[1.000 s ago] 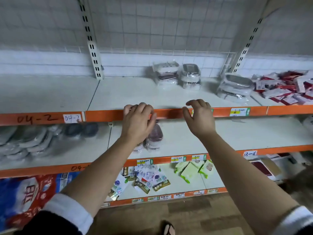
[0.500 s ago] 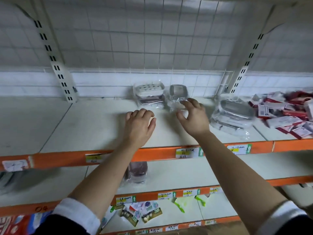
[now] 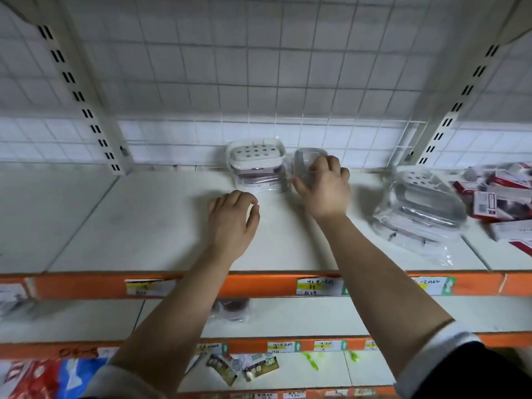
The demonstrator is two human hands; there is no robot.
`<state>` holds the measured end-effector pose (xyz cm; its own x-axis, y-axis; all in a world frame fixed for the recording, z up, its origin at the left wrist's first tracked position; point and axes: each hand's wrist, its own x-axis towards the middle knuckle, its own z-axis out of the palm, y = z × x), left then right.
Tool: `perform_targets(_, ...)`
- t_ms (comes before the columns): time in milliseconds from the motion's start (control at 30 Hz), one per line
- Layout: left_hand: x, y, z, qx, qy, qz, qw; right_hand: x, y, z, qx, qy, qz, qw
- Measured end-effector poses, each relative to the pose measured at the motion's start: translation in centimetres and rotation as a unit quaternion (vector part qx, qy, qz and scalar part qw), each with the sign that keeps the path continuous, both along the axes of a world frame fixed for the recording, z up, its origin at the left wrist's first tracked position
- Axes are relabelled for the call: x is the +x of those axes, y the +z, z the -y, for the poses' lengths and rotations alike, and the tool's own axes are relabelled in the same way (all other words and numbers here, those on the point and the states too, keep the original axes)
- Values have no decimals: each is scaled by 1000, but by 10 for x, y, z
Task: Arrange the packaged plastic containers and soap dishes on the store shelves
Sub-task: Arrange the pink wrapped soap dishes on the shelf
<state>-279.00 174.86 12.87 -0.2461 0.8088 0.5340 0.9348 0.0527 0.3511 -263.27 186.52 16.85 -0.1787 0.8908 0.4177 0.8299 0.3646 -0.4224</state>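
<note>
Right hand [image 3: 324, 188] clasps clear rounded plastic container [image 3: 305, 161] at rear of white shelf board [image 3: 144, 220]. Container's long axis appears to run away from wrist. White perforated soap dish stack [image 3: 256, 156] sits just left of grip. Left hand [image 3: 233, 217] loosely curled, empty, nearer that stack.

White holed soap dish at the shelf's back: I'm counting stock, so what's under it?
Under the white soap dish sits a darker wrapped container, resting on the shelf. Glare and wrap hide whether more lie in that stack.
</note>
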Motion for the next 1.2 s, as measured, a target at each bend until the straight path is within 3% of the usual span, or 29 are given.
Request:
perform_targets(267, 12, 2, -4, 9, -69, -46, 996, 53, -15, 47, 63, 45, -167, 983)
perform_targets(400, 38, 10, -30, -28, -109, -48, 992, 79, -24, 82, 48, 47, -239, 969)
perform_targets(600, 70, 10, -74, -74, -156, -16, 985, 103, -33, 120, 69, 29, -233, 970)
perform_targets(733, 82, 6, -100, -169, -165, -45, 971, 116, -37, 135, 79, 24, -199, 977)
perform_targets(867, 90, 5, -95, -89, -141, 25, 986, 124, -39, 141, 90, 27, -180, 979)
perform_targets(1200, 85, 16, -26, 29, -114, 61, 991, 135, -37, 171, 87, 14, -218, 972)
